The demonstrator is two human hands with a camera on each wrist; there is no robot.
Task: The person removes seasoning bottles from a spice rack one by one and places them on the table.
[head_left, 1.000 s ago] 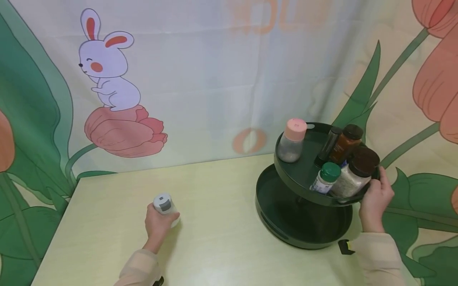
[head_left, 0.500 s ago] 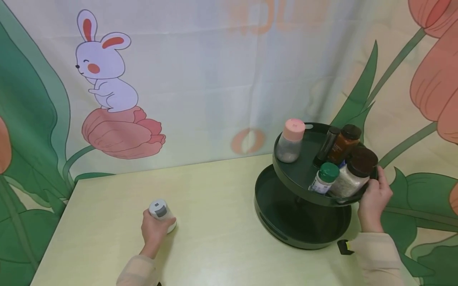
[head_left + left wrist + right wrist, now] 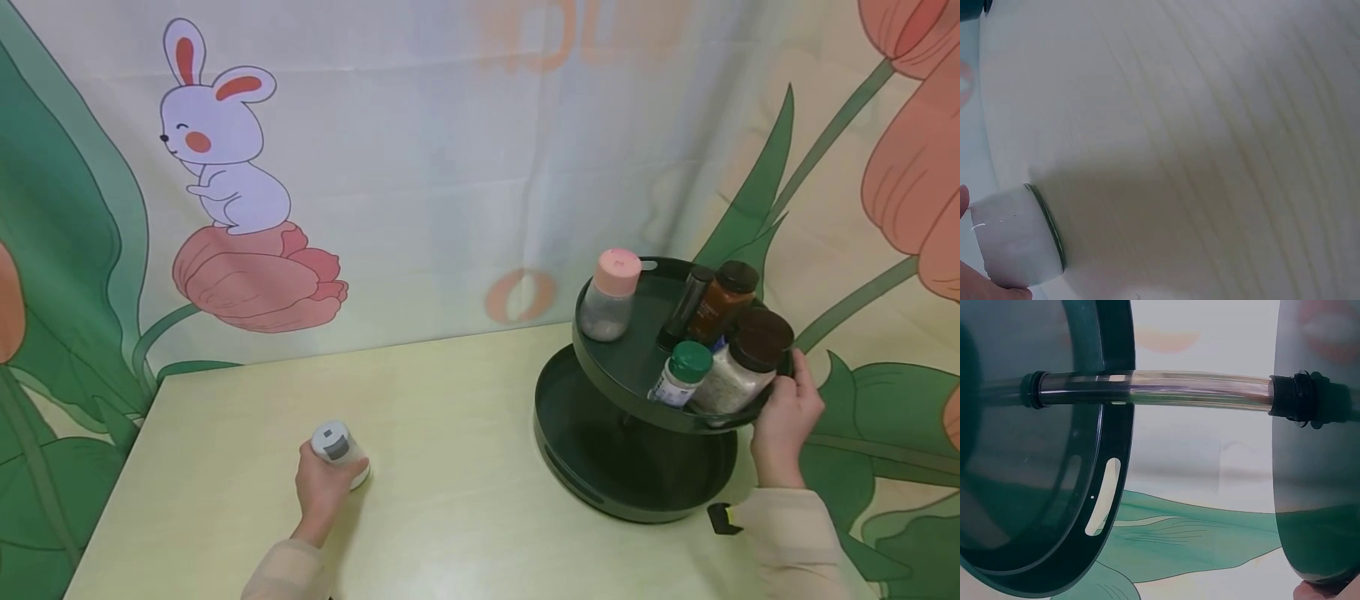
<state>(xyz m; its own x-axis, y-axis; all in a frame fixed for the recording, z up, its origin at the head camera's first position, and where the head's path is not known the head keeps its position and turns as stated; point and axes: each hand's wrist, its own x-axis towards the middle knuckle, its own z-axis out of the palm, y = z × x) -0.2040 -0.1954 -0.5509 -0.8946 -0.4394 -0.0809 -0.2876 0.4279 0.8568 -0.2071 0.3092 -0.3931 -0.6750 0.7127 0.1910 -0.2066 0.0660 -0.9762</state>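
My left hand (image 3: 322, 492) grips a white cylindrical container (image 3: 358, 473) with a pale lid over the table at left. In the left wrist view this container (image 3: 1016, 237) shows a thin green edge at its base, with fingertips on its sides. At right stands a dark green two-tier round rack; the fingers of my right hand (image 3: 789, 421) hold the rim of its upper tray (image 3: 611, 379). The lower tray (image 3: 570, 433) sits beneath. In the right wrist view a clear post (image 3: 1197, 390) joins the tiers, and a bit of the hand shows at the bottom right corner.
On the upper tray stand a pink-capped bottle (image 3: 609, 308), a slim black bottle (image 3: 686, 310), a brown bottle (image 3: 722, 307), a green-capped jar (image 3: 681, 375) and a larger brown-lidded jar (image 3: 731, 375). A printed cloth (image 3: 420, 183) hangs behind the pale table (image 3: 450, 467).
My left hand has come slightly nearer and left with the white container, then stayed nearly still. The right hand keeps its hold on the tray rim, and the rack stands as before.
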